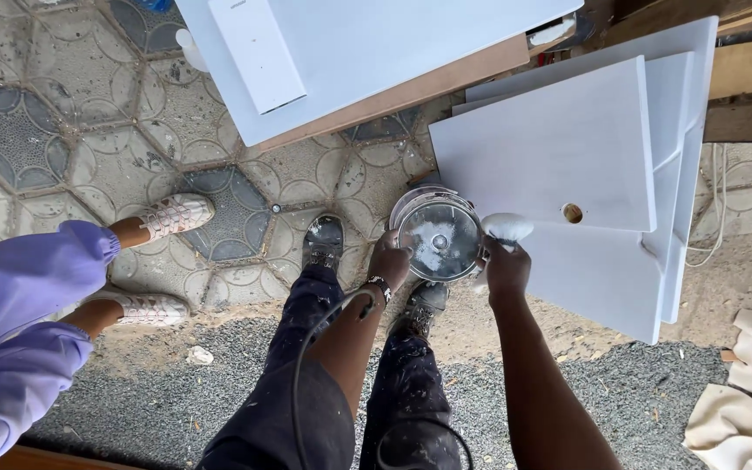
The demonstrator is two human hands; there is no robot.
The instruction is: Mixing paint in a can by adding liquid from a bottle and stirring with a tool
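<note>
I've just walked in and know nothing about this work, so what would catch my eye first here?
In the middle, the left hand and the right hand grip a round metal cup with white residue inside. To its right lies a stack of white painted boards, the top one with a small round hole. At far left, another person's purple trouser legs and white sneakers stand on the hexagon-tiled floor.

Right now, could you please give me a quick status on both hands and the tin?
Left hand and right hand grip round metal tin, white inside. White painted boards right beside. Another person's patterned shoes at left.
</note>
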